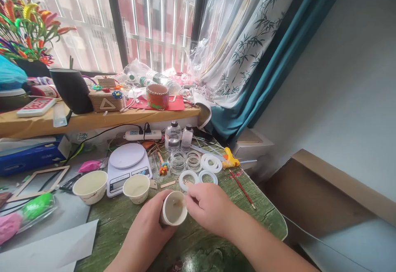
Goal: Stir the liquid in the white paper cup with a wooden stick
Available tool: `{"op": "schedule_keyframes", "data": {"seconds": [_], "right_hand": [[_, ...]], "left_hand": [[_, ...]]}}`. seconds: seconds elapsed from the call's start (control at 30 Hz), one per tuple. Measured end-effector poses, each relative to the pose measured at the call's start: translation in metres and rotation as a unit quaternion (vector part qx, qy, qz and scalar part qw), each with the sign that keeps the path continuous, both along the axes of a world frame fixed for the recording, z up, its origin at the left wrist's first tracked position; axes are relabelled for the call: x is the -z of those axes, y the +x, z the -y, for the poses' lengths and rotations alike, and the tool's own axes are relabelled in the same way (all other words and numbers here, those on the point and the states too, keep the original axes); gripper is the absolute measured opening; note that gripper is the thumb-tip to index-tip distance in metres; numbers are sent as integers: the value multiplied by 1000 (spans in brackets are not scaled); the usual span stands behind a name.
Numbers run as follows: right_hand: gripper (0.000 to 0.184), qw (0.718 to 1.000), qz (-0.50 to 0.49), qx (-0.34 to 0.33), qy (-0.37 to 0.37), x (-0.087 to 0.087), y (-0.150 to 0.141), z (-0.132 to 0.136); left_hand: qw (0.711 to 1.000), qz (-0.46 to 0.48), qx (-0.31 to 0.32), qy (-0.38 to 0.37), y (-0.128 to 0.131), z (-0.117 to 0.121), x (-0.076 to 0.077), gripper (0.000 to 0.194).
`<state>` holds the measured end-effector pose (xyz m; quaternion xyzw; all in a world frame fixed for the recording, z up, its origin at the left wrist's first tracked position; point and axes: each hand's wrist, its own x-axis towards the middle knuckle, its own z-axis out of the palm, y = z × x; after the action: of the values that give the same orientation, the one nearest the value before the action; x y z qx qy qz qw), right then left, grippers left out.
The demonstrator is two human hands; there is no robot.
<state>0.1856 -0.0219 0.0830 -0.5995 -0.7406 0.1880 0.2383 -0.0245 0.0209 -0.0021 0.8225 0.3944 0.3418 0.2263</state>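
Observation:
My left hand (pixel 154 222) is wrapped around a white paper cup (pixel 175 219), tilted so its inside faces me. At the cup's rim my right hand (pixel 210 210) is closed in a pinch on a thin stick, mostly hidden by the fingers; a small brownish part (pixel 177 203) shows inside the cup. Just beyond the hands lie white ring molds (pixel 188 173) and clear ring molds (pixel 177 156). A paper bowl (pixel 136 190) stands left of the cup, and a larger paper bowl (pixel 90 189) farther left. Behind them sits a white kitchen scale (pixel 128 160).
Two clear bottles (pixel 173 138) with black caps stand at the back, near a power strip (pixel 131 135). A yellow glue gun (pixel 230 158) and a red pencil (pixel 243 191) lie on the right. White paper (pixel 58 239) covers the front left. A crowded windowsill (pixel 139 119) runs behind the table.

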Motion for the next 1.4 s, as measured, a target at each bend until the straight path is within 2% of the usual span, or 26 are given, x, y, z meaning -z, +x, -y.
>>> {"op": "schedule_keyframes", "data": {"seconds": [0.13, 0.23, 0.37, 0.47, 0.57, 0.67, 1.07, 1.3, 1.4], "right_hand": [[35, 1000, 2, 7, -6, 1, 0, 1], [36, 1000, -9, -7, -24, 2, -1, 1], [36, 1000, 7, -12, 8, 5, 0, 2], [37, 1000, -1, -17, -12, 8, 1, 4], [37, 1000, 6, 19, 15, 12, 2, 6], [36, 1000, -4, 11, -11, 14, 1, 6], [36, 1000, -2, 17, -22, 5, 1, 3], [38, 999, 23, 34, -9, 5, -2, 5], [38, 999, 15, 22, -31, 3, -2, 5]], "left_hand": [[1000, 3, 12, -6, 3, -1, -7, 64], [1000, 18, 20, -10, 2, 0, -3, 67], [1000, 20, 6, 9, 1, 1, 4, 72], [1000, 9, 18, -3, 1, 2, -1, 72], [1000, 10, 23, -18, 3, 3, -8, 68], [999, 14, 21, -22, 4, 2, -10, 62], [999, -20, 37, 26, 1, 0, 1, 69], [999, -13, 45, 24, 2, 1, 2, 70], [999, -21, 45, 19, 3, 1, 2, 69]]}}
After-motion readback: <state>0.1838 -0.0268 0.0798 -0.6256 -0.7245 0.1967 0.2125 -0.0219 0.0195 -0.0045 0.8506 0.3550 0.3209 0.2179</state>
